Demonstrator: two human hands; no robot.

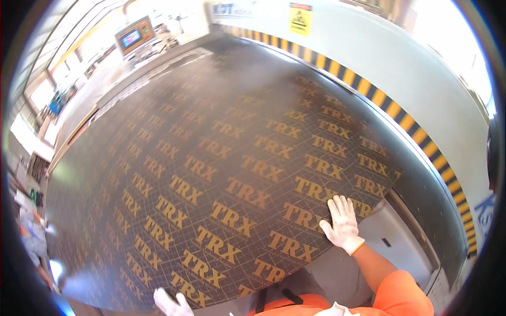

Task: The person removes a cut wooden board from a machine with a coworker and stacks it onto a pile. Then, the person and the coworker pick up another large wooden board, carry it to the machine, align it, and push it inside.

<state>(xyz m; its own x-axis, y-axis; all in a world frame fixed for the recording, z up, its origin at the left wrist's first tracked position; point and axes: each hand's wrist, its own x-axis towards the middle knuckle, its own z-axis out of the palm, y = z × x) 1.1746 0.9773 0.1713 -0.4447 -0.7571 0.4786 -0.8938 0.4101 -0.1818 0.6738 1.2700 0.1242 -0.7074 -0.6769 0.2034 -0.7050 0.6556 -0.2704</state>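
A large dark brown sheet (211, 163), glossy and printed all over with yellow lettering and thin pale lines, lies before me. My right hand (342, 224), in a white glove, rests flat on its near right edge with the fingers stretched out. At the near edge, further left, my left hand (171, 303) is also in a white glove. Its thumb stands apart from its fingers against the sheet, and the lower frame edge cuts off part of it. Neither hand is wrapped round anything visible.
A pale machine body (379, 58) with a black-and-yellow striped band (387, 102) runs along the far right side. A control panel with a lit screen (132, 38) stands far left. Beneath my right arm is a grey metal surface (392, 237). Another person (32, 237) is at the left rim.
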